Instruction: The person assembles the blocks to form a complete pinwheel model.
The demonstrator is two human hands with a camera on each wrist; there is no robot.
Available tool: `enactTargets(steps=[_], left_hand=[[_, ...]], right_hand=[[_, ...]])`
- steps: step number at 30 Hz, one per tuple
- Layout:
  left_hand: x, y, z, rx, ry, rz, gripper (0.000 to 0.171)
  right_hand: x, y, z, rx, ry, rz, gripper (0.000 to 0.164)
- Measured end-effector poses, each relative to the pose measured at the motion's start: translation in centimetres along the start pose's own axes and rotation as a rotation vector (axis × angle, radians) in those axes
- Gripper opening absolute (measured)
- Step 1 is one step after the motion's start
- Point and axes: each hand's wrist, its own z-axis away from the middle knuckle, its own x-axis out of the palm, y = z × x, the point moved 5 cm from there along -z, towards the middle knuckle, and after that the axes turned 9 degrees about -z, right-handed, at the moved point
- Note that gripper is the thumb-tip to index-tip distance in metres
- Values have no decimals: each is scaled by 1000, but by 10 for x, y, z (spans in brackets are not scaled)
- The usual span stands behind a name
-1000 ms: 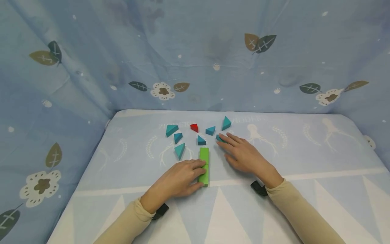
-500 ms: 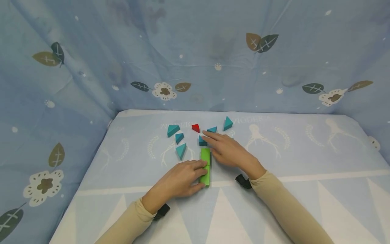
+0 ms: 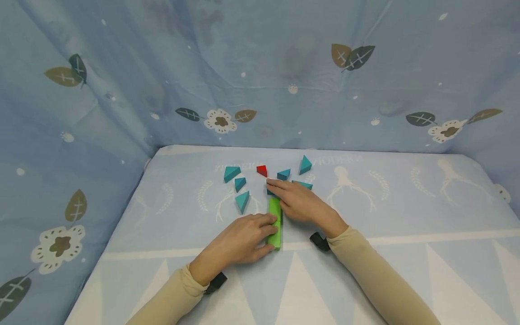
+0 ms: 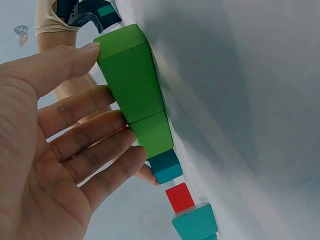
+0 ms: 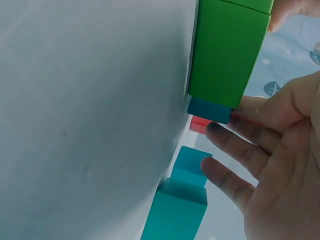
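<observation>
My left hand [image 3: 248, 237] rests beside two green blocks [image 3: 274, 238] standing end to end. In the left wrist view its thumb lies at the near block's end and its loosely extended fingertips touch the side. A small blue triangular block [image 5: 205, 108] sits at the far end of the green row. My right hand [image 3: 298, 201] reaches over this block, fingertips on its far side and thumb near the green end, pinching it. Its upper face is mostly hidden under the fingers in the head view. A red block [image 3: 262, 170] lies just beyond.
Several teal and blue triangular blocks lie around: a teal one [image 3: 242, 201] and a small blue one [image 3: 240, 183] at left, a teal one [image 3: 305, 165] at the back right, another [image 3: 302, 184] beside the right hand. A patterned cloth curtain [image 3: 260, 81] rises behind the table.
My right hand has moved left, from the teal block at right to the blue triangular block beyond the green row. My left hand has stayed at the green blocks.
</observation>
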Motion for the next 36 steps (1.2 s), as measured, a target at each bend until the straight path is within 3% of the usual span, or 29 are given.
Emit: enactTargets(steps=[8,18,24,30,36], left_hand=[[-1,0,0,3,9,-3,36],[-2,0,0,9,12,-3,36],[-2,-1,1,7,18,-6,35],[-2,-1,1,7,20,-12,36],[-2,-1,1,18,26,-17,36]], right_hand=[[-3,4,2,77,-39,-25,49],[-6,4,3,52,-7,-49,50],[-5,5,2,91,-44,-85,46],[-6,2,2,72,-48,-124,44],[-8,0,4,76,-33,-98,45]])
